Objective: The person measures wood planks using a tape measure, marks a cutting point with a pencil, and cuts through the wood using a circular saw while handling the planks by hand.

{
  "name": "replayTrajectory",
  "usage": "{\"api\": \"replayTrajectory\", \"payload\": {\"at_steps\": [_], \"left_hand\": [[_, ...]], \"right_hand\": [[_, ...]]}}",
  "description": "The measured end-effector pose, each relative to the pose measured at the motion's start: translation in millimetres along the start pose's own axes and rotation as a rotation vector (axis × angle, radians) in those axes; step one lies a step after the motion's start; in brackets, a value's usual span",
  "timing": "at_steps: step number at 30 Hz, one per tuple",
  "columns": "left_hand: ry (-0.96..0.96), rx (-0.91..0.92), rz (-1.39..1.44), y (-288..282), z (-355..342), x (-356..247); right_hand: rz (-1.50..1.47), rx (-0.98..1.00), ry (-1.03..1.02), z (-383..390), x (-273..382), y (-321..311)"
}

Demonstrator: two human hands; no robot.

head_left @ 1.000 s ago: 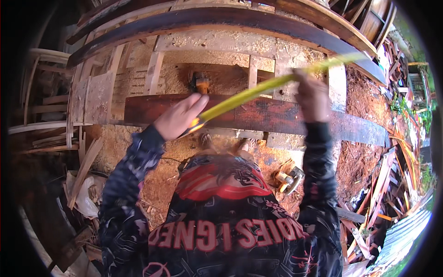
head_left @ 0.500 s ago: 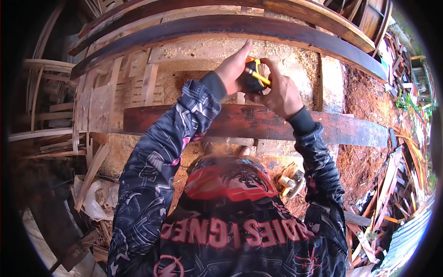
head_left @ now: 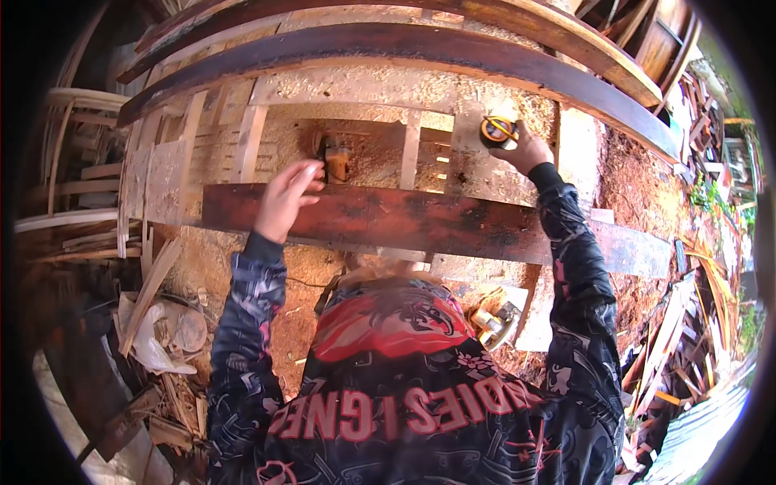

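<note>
A long reddish-brown plank (head_left: 420, 222) lies crosswise on a sawdust-covered wooden bench (head_left: 380, 89) in front of me. My left hand (head_left: 287, 196) hovers over the plank's left part with fingers loosely apart, holding nothing. Just beyond it an orange power tool (head_left: 335, 158) rests in a recess of the bench. My right hand (head_left: 524, 149) reaches to the far side of the bench and grips a yellow-and-black tape measure (head_left: 496, 131), its tape wound in. Both of my sleeves are dark and patterned.
Curved dark beams (head_left: 388, 44) arch over the far side of the bench. Scrap boards and offcuts pile up at the left (head_left: 81, 218) and right (head_left: 687, 323). A small metal tool (head_left: 499, 322) lies on the ground below the plank, amid sawdust.
The yellow tape, stretched across the plank a second ago, has been wound back into its case. My right hand carried the case to the far right of the bench; my left hand dropped to the plank.
</note>
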State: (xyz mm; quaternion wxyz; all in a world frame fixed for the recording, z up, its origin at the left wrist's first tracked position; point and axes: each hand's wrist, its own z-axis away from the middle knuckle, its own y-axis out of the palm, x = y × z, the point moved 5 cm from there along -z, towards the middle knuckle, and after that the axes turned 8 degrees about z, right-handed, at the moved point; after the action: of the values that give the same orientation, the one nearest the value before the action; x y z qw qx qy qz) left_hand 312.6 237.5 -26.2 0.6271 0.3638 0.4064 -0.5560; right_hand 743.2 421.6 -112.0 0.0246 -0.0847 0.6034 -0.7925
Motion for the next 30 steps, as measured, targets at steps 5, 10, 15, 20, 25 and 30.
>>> {"api": "replayTrajectory", "payload": {"at_steps": [5, 10, 15, 20, 25, 30], "left_hand": [[0.063, -0.243, -0.103, -90.2, 56.0, 26.8], [0.053, -0.278, -0.237, -147.0, 84.5, 54.1], [0.103, -0.169, -0.330, -186.9, 61.2, 43.1], [0.250, -0.126, -0.609, -244.5, 4.6, 10.6], [0.577, 0.087, -0.903, -281.2, -57.6, -9.9], [0.347, 0.478, -1.009, -292.8, -99.2, 30.5]], "right_hand": [[0.416, -0.132, -0.171, -18.2, -98.0, 67.6], [0.039, -0.278, 0.309, 11.9, -45.0, 16.3], [-0.611, -0.426, 0.035, 142.2, 55.5, -33.7], [-1.103, 0.300, 0.165, 251.5, 214.4, 62.6], [-1.733, 0.231, 0.546, 249.0, 353.6, 124.7], [-2.165, -0.316, 0.992, 218.4, 428.1, 157.1]]}}
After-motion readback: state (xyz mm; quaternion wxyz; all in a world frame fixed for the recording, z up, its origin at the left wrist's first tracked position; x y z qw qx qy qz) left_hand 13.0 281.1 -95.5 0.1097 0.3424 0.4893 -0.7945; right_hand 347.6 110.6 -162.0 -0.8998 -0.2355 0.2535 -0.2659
